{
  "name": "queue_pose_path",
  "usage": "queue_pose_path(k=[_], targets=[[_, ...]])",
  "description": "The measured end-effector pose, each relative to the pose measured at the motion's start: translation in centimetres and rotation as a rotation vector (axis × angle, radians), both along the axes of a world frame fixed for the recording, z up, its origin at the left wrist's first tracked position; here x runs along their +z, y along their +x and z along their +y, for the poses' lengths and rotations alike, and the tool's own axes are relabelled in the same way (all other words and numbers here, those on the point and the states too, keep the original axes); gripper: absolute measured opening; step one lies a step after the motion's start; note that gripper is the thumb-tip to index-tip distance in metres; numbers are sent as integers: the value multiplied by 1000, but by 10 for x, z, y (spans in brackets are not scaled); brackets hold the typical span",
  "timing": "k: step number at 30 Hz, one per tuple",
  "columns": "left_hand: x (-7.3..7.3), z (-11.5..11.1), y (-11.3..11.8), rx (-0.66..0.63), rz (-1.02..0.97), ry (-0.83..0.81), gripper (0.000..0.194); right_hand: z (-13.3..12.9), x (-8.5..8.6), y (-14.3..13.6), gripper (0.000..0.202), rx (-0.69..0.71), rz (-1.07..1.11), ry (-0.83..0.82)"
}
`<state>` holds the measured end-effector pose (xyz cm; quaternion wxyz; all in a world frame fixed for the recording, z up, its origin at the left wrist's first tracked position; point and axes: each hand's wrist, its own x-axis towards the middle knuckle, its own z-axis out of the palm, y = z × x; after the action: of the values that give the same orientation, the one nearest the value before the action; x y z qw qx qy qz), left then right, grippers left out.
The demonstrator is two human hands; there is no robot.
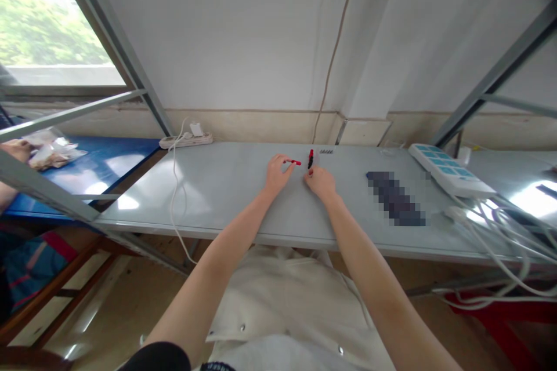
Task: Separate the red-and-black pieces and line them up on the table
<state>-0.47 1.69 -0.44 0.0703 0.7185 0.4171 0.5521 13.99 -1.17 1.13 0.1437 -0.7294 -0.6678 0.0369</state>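
Over the middle of the grey table, my left hand [277,175] pinches a small red stick-like piece [296,163] between thumb and fingertips. Close by on its right is my right hand [321,182], fingers curled at the lower end of a small red and black piece [310,159] that points toward the wall. The two pieces are apart. Both are too small to tell their kind. Just behind my right hand, a short row of small dark marks or parts [326,152] lies on the table [226,185].
A blurred dark oblong [395,198] lies right of my hands. Farther right are a large white power strip [450,171] and tangled white cables [500,243]. A small power strip [186,139] sits back left, its cord crossing the table. Another person's hand [16,151] is at the blue table [117,156].
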Motion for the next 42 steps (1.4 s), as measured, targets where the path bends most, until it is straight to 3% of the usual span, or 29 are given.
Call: queue_pose_path(k=[8,22,31,37,42], targets=[[4,-8,-5,27,-78,-81,14,-3,0,-7,21,25,-33,42],[2,-10,-6,26,-80,-57,14,-5,0,-11,22,70,-89,38],[0,-13,-5,-56,50,19,24,-4,-2,-13,21,78,-44,74],[-3,-14,-2,-157,158,-17,29,-3,-2,-13,25,59,103,118],[-2,-14,-1,-152,150,-40,26,-3,-1,-13,25,48,140,121]])
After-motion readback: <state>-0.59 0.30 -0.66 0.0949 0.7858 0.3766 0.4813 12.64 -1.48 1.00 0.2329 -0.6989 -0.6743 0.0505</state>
